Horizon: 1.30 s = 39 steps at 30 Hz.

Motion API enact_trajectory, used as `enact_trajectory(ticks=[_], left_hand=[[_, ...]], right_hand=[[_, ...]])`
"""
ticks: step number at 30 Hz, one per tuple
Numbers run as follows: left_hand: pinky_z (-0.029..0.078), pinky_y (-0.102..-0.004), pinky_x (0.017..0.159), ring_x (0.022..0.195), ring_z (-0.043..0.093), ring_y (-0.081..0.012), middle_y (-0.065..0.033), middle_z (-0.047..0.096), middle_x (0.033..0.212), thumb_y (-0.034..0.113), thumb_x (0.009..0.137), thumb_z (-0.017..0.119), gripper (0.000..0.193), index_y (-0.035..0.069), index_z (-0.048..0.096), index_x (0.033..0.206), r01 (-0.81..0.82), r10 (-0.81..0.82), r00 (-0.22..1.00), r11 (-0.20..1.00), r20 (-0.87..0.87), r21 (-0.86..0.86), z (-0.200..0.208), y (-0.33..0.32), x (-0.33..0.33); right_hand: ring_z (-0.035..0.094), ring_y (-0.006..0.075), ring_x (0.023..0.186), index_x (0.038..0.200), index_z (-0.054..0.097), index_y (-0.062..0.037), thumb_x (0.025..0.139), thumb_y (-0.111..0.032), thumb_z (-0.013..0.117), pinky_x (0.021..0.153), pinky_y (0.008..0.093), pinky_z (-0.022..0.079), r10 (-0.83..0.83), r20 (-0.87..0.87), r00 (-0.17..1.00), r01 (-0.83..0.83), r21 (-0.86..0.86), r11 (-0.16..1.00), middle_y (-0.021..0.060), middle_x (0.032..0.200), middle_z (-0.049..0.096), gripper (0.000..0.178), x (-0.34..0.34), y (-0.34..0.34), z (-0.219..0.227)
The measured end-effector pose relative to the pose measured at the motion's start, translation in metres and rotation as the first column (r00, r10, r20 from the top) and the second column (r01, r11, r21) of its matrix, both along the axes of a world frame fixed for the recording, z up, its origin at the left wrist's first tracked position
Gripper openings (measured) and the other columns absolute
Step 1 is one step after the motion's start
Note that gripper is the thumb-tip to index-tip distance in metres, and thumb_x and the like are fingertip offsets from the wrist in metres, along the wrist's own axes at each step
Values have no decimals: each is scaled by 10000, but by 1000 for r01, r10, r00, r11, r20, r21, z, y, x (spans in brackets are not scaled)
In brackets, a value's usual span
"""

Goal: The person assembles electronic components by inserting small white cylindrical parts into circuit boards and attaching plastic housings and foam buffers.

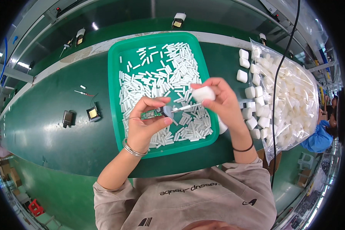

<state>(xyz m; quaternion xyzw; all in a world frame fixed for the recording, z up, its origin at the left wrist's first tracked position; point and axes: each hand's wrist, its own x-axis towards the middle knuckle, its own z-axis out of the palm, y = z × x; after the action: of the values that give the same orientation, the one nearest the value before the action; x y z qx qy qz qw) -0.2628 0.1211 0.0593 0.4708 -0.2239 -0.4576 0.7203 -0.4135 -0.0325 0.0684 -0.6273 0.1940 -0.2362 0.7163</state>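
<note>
My left hand [145,119] is closed around a small green circuit board [152,114] with a grey and dark end piece [167,111]. A thin white stick [186,107] reaches from that end piece toward my right hand [218,97]. Between the thumb and fingers of the right hand is a rounded white plastic cap [204,94]. Whether the stick touches the cap is hard to make out. Both hands are above a green tray [112,76] strewn with many short white tubes [153,81].
Left of the tray lie a dark square part with a yellow face [92,114], a dark casing [68,119] and a small wired piece [82,93]. White caps [251,122] and a clear bag of caps [291,92] sit at the right. A black cable [276,76] hangs in front of the bag.
</note>
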Motion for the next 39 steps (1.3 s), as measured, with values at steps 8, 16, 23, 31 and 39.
enact_trajectory(ticks=[8, 16, 23, 31, 39], left_hand=[[464, -279, 784, 877, 561, -158, -100, 591, 941, -53, 586, 729, 379, 23, 538, 904, -77, 111, 977, 981, 183, -180, -13, 4, 2], [456, -279, 774, 866, 583, -179, -109, 609, 918, -20, 571, 765, 388, 13, 559, 897, -66, 116, 956, 980, 270, -185, -9, 4, -1], [473, -284, 736, 853, 593, -198, -123, 612, 912, 13, 595, 763, 354, 8, 576, 896, 12, 91, 811, 985, 578, -171, -3, 3, -7], [471, -263, 733, 816, 606, -164, -100, 638, 888, 43, 614, 760, 331, 7, 599, 900, 78, -50, 839, 997, 542, -28, -1, 5, -7], [455, -224, 698, 749, 577, -94, -42, 624, 809, 30, 602, 766, 301, 19, 624, 868, 228, -260, 884, 965, 389, 127, -3, 4, -3]], right_hand=[[556, 210, 962, 1065, 486, -19, 760, 11, 622, 823, 321, 465, -99, 289, 952, -26, 401, 916, 104, 1050, 543, 336, 8, 50, -25], [570, 190, 925, 1017, 526, 34, 697, 107, 633, 822, 301, 471, -49, 217, 975, 24, 120, 993, 119, 992, 562, 345, -3, 42, -23], [586, 177, 885, 1017, 520, 35, 694, 120, 627, 765, 279, 495, -130, 179, 975, 132, 2, 991, 116, 968, 571, 350, -12, 48, -22], [598, 209, 712, 928, 566, -28, 629, -120, 766, 595, 285, 474, -129, 146, 981, 188, -539, 821, 95, 837, 595, 371, -14, 46, -28], [593, 234, 694, 669, 499, -64, 581, -184, 786, 578, 286, 452, -49, 244, 969, 180, -551, 815, 89, 833, 623, 324, -8, 43, -25]])
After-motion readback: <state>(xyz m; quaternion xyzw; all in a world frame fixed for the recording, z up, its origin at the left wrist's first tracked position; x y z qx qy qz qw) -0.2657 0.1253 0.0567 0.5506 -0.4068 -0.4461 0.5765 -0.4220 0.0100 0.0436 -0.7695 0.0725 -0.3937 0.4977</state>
